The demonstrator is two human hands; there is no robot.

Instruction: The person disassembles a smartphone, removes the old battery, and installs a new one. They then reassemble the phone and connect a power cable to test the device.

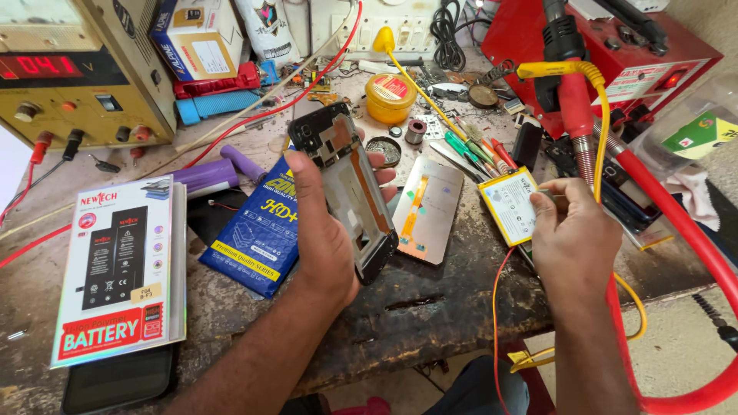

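Nearby, blue packet (260, 230) beside left hand (323, 238)

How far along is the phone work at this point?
Done: the phone frame is opened, its screen panel lying apart on the bench. In hand: left hand grips the frame; right hand holds the yellow battery. Left: battery not in frame.

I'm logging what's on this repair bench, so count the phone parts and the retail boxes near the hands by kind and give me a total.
Opened phone frame, held in the left hand: 1
Yellow-edged phone battery, touched by the right hand: 1
Detached screen panel lying on the bench: 1
Battery retail box, white: 1
Blue retail packet: 1
Total: 5
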